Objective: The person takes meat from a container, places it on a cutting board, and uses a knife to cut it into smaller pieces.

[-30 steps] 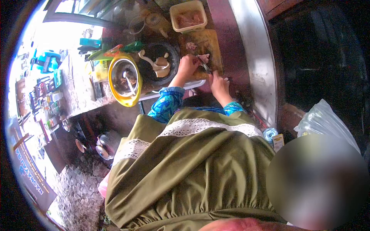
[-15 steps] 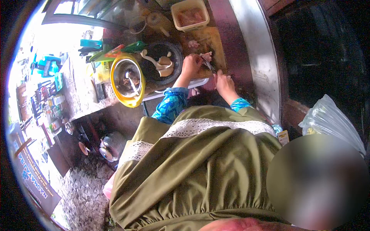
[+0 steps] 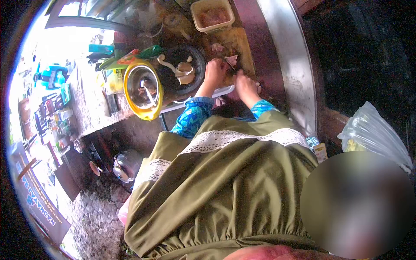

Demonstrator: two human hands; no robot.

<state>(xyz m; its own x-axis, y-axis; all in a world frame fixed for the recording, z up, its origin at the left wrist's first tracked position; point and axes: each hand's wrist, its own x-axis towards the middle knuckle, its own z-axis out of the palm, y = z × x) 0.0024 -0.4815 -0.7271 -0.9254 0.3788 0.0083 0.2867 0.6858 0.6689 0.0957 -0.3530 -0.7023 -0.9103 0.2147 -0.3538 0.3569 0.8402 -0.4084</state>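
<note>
My right hand (image 3: 247, 86) is closed round the handle of a knife (image 3: 229, 64), whose blade points up and left over a wooden cutting board (image 3: 247, 47). My left hand (image 3: 216, 73) is at the board's left edge, fingers bent against a piece of raw meat (image 3: 232, 60); its fingertips are partly hidden, so its hold is unclear. Another small piece of meat (image 3: 217, 47) lies higher on the board. Left of my left hand is a dark stone mortar (image 3: 173, 54) with a pale pestle (image 3: 185, 77) in it.
A white tub (image 3: 212, 16) of meat stands beyond the board. A yellow-rimmed bowl (image 3: 149, 113) with a spoon is left of the mortar, beside green and red packets (image 3: 130, 57). At right hangs or rests a clear plastic bag (image 3: 375, 134).
My right hand has moved left and slightly up, closer to my left hand, and the knife has shifted left with it. My left hand is nearly where it was.
</note>
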